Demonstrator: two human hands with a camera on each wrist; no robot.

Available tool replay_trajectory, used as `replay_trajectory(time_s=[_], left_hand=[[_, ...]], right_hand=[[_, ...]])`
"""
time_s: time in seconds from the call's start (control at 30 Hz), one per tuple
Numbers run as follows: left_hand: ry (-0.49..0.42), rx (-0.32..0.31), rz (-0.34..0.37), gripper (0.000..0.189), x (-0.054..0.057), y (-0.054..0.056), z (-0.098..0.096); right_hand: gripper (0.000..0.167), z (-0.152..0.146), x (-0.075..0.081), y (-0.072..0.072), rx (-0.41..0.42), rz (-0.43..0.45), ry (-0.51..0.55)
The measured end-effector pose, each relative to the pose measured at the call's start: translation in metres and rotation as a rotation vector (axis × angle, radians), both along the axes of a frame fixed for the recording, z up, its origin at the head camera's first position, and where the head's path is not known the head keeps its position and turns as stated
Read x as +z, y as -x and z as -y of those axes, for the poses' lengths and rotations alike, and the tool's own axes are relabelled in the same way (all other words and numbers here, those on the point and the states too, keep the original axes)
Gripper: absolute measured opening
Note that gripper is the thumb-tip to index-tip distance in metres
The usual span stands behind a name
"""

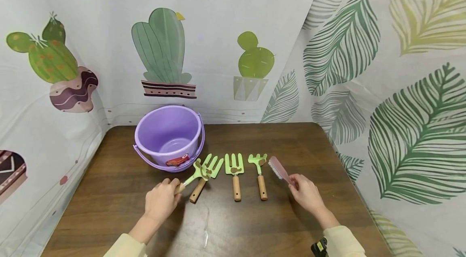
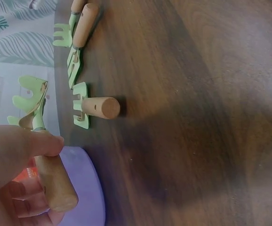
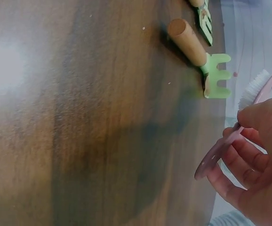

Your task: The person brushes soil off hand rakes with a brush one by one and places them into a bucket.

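Observation:
My left hand [image 1: 162,200] grips the wooden handle of a small green garden rake [image 2: 56,183], its head smeared with brown. In the head view this head overlaps a green garden fork [image 1: 198,190] lying on the table. Between thumb and fingers, my right hand [image 1: 306,192] holds a pink brush [image 1: 279,168] by its handle, white bristles [image 3: 253,89] facing left in the head view. Another green fork [image 1: 236,186] and a second small rake [image 1: 262,188] lie between the hands, handles toward me, with brown marks on their heads.
A purple bucket [image 1: 169,131] with a lowered handle and a red sticker stands at the back left of the brown wooden table [image 1: 276,228]. A thin clear strip [image 1: 206,234] lies near the front. Cloth printed with cacti and leaves hangs behind and beside the table.

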State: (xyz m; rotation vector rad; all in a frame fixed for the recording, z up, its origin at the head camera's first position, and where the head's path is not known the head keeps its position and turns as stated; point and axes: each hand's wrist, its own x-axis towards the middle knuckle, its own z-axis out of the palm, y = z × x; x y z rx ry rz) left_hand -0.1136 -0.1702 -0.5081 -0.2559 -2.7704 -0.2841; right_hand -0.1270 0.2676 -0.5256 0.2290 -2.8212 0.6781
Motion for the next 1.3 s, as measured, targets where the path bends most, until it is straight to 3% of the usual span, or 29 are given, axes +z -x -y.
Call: replay_trajectory(time_s=[0.13, 0.33, 0.83, 1.3], left_hand=[[0.002, -0.017, -0.028, 0.03, 0.002, 0.002, -0.004], [0.007, -0.031, -0.015, 0.03, 0.003, 0.001, -0.013], [-0.005, -0.052, -0.02, 0.033, -0.012, -0.003, -0.038], [-0.008, -0.051, 0.034, 0.045, -0.012, -0.001, -0.06]], right_hand=[[0.022, 0.005, 0.006, 0.002, 0.016, -0.02, 0.0], [0.023, 0.016, 0.014, 0.004, 0.037, -0.048, -0.007], [0.024, 0.047, 0.024, 0.01, 0.09, -0.156, -0.004], [0.023, 0.074, 0.032, 0.009, 0.135, -0.191, -0.024]])
